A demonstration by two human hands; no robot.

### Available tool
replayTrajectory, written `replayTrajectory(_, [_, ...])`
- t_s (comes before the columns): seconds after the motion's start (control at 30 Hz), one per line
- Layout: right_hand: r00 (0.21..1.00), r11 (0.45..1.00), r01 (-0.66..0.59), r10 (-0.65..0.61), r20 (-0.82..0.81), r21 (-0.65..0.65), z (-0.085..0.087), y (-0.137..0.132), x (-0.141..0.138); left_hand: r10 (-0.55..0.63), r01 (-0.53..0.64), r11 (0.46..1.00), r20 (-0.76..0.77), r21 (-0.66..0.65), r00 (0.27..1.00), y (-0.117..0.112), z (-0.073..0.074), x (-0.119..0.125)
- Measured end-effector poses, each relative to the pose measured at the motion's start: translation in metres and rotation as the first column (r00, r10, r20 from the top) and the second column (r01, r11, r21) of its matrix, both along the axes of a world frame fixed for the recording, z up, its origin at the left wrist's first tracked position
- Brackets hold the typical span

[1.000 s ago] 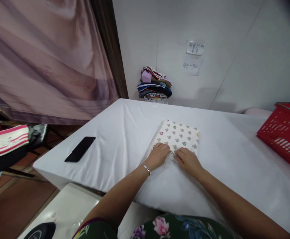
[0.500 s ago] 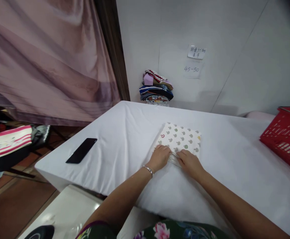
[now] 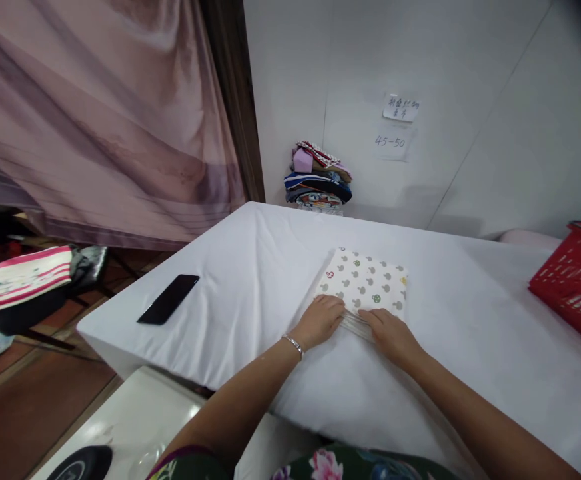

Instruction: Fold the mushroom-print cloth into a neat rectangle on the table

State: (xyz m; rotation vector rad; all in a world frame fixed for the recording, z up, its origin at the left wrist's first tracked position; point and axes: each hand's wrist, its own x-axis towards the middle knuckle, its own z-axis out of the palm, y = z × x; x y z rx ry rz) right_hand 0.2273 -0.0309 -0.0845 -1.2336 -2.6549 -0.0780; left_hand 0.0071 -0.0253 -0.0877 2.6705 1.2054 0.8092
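Wall: pale panels (image 3: 470, 80) at the far side, bearing two paper notes, an upper one (image 3: 401, 109) with handwritten characters and a lower one (image 3: 391, 143) reading "45-50".
Curtain: pinkish drape (image 3: 120, 120) hanging at far left, beside a dark brown strip (image 3: 238, 87).
Table: white cover (image 3: 250, 280), softly creased toward the left.
Folded cloth: white fabric (image 3: 370, 277) with grey, green, red and yellow motifs, lying flat right of the table's middle, its layers showing along the near edge.
Left hand: the person's hand (image 3: 320, 317) rests on the near left corner, fingers bent over it; whether they pinch the layers cannot be told.
Right hand: the other hand (image 3: 391, 335) touches the near edge just beside it, fingers bent, its grip likewise unclear.
Wrist: silver bracelet (image 3: 293, 345) on the left arm.
Phone: black, flat (image 3: 168, 299), near the table's left edge.
Basket: red, slotted (image 3: 578, 280), at the right.
Stack: folded textiles (image 3: 318, 181) beyond the far edge, against the wall.
Far left seat: cream cloth with pink stripes (image 3: 20, 280) draped over it.
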Motion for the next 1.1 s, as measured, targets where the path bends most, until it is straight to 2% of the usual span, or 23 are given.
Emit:
replayTrajectory(0.2, [1.0,1.0,-0.018,0.018,-0.024,0.007,-0.001,-0.003,0.0,0.091,-0.09,0.995,-0.033,0.035,0.995,0.002,0.0,-0.007])
replayTrajectory(0.43, [0.998,0.997,-0.031,0.035,-0.058,0.067,0.0,-0.008,-0.001,0.138,-0.122,0.986,-0.15,0.116,0.979,0.009,-0.002,-0.013])
replayTrajectory(0.7, [0.979,0.983,-0.079,0.108,-0.173,0.168,-0.022,-0.014,0.009,0.189,-0.175,0.978,-0.122,0.113,0.974,0.012,-0.013,-0.015])
replayTrajectory(0.9, [0.95,0.973,-0.101,0.156,-0.269,0.208,-0.04,-0.02,0.019,0.244,-0.242,0.968,-0.011,0.064,0.97,0.009,-0.015,-0.022])
replayTrajectory(1.0, [0.938,0.985,-0.068,0.117,-0.326,0.158,-0.038,-0.023,0.017,0.243,-0.243,0.97,0.073,-0.007,0.967,0.006,-0.013,-0.027])
replayTrajectory(1.1, [0.916,1.0,-0.015,0.021,-0.4,0.019,-0.028,-0.023,0.013,0.229,-0.225,0.973,0.113,-0.047,0.967,0.004,-0.007,-0.028])
